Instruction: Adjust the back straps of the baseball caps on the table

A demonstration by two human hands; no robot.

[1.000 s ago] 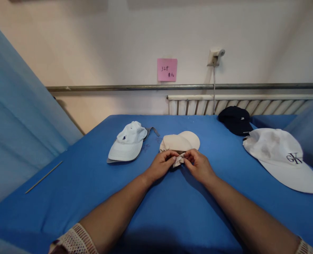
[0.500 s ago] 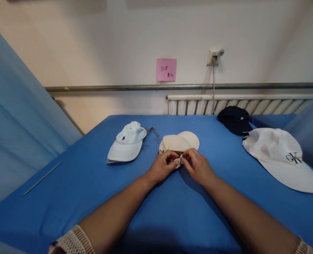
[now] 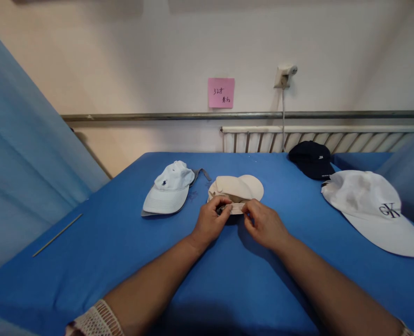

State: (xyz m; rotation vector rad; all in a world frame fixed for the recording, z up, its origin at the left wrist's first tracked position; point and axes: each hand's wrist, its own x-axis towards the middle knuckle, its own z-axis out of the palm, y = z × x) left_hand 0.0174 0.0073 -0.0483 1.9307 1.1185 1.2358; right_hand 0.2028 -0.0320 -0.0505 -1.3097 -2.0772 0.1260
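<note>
beige cap (image 3: 235, 187), crown (image 3: 230, 185) rumpled, brim (image 3: 255, 185) pointing right, on blue cloth (image 3: 228, 275)

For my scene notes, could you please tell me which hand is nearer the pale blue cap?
Left hand: it pinches the beige cap, right of the pale blue cap; the right hand is farther right.

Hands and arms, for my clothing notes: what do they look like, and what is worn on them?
The left hand and right hand are bare: no glove, ring or watch shows. The left sleeve is cream openwork with a ladder-like band at its edge. Only a sliver of the right sleeve is in view, too little to tell its pattern.
</note>
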